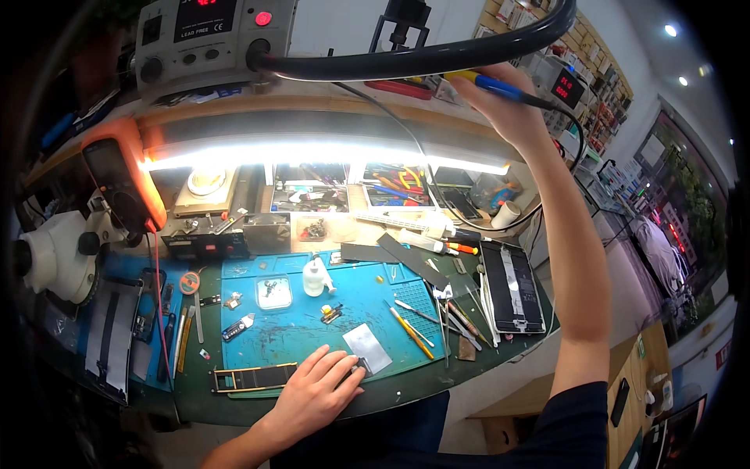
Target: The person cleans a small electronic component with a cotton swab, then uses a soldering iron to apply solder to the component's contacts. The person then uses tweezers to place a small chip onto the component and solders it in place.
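My right hand (508,94) is raised at the shelf, closed around the blue-and-yellow handle of a soldering iron (496,84); its tip is hard to make out behind a thick black hose (414,62). Palm down at the bench's near edge, my left hand (316,391) lies with its fingers over a small dark part (359,366); its thumb is hidden. Left of that hand, and partly under it, lies a long dark frame (254,377) with yellowish edges. A pale sheet (367,349) sits just beyond the fingertips on the blue mat (258,332).
A white dispenser bottle (315,277) and a clear box of small parts (274,292) stand on the mat. Tweezers (412,333) and other tools lie right, beside an opened device (512,287). A microscope (58,254) and orange multimeter (125,176) are left, a grey station (211,39) above.
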Tool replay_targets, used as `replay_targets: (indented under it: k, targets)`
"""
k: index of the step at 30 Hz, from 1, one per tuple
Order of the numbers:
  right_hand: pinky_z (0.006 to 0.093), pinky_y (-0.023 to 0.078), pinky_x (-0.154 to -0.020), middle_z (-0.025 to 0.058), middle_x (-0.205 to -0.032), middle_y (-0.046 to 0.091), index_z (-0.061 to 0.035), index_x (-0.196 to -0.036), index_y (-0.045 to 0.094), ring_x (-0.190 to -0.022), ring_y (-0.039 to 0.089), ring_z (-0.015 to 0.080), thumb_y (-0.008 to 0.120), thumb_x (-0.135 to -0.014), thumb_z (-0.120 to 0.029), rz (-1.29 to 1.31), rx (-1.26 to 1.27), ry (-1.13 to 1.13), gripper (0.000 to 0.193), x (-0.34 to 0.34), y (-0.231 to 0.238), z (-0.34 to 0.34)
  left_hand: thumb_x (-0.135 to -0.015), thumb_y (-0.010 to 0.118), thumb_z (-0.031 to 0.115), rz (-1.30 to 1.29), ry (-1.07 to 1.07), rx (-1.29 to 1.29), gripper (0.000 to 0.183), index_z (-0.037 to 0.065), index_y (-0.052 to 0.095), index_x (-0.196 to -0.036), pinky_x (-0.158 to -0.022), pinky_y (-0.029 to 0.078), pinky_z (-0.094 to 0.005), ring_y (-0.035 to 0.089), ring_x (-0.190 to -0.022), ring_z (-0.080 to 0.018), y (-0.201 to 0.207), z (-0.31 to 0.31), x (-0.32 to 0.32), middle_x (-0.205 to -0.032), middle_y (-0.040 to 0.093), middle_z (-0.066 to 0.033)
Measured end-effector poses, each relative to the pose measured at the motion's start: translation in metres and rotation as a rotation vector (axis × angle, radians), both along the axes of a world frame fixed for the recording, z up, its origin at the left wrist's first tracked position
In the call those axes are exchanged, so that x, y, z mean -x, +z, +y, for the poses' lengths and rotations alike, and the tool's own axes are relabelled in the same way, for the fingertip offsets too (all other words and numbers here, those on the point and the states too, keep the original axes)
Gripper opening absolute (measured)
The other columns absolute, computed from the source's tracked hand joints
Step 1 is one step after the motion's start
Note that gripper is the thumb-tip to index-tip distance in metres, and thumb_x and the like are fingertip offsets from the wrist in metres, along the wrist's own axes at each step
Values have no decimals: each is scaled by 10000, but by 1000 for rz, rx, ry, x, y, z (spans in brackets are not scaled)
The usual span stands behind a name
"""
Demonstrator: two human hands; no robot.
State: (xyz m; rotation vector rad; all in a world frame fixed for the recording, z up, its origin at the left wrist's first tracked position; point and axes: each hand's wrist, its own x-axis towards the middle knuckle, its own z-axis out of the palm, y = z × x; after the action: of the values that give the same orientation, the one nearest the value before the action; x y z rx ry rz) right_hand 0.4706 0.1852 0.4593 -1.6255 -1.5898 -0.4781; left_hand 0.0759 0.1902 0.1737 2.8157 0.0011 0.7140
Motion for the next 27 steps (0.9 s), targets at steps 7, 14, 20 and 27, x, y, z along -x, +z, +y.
replay_targets:
  k: [7,14,20,27]
  targets:
    - [213,463,-581,-1,-799,718,-69,-1118,824,-665,623,44,776,-994,-299,304,-65,-73,266,-10,18,7,-937,808,253,24,-13,-13,363,64,744,-1241,-1201,467,-485,639,-1298,-263,3,0,1,-1321,688,-94]
    - [238,381,-443,29,-717,697,-9,-908,759,-538,596,85,676,-1080,-339,655,-134,-58,381,-5,24,3,-944,800,251,36,-21,-10,376,51,732,-1255,-1209,461,-482,645,-1292,-268,1,0,-2,-1317,695,-104]
    - [236,420,-524,27,-762,710,-48,-947,765,-596,605,82,733,-1023,-287,542,-58,-6,254,-12,12,-11,-948,799,241,32,-18,-9,374,45,733,-1259,-1216,456,-495,639,-1311,-272,3,0,-2,-1349,690,-110]
    - [207,469,-600,37,-886,718,-11,-1136,792,-701,626,55,747,-980,-203,643,-90,157,252,73,-106,-128,-926,810,226,59,1,-2,384,46,745,-1260,-1212,463,-500,638,-1310,-278,7,0,1,-1341,691,-120]
